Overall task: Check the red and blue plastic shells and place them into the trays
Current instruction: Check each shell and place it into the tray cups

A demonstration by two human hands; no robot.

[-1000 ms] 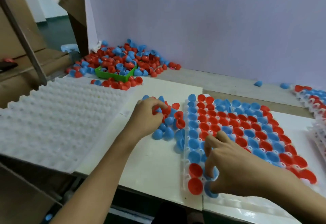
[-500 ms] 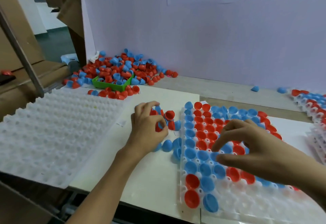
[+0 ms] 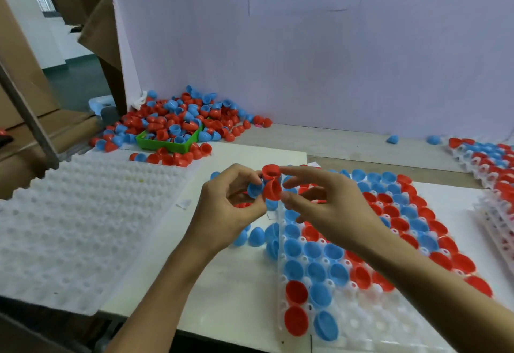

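My left hand [image 3: 228, 211] is raised over the white board and grips a small cluster of shells: a blue shell [image 3: 254, 189] and two red shells [image 3: 272, 190]. My right hand [image 3: 331, 208] has come across to it. Its index fingertip touches the upper red shell and its thumb the lower one, pinching them. Below lies the clear tray [image 3: 389, 333], its far cells filled with red and blue shells, open side up, and its near rows bare. Several loose blue shells [image 3: 256, 237] lie by the tray's left edge.
An empty white tray [image 3: 83, 227] lies at the left. A big pile of shells [image 3: 180, 119] surrounds a green bin [image 3: 167, 145] at the back left. Filled trays [image 3: 495, 163] are stacked at the right. Two stray blue shells [image 3: 392, 139] lie by the white back wall.
My left hand has lifted off the loose shells with several in its grip. My right hand has left the tray and moved up and left to meet it.
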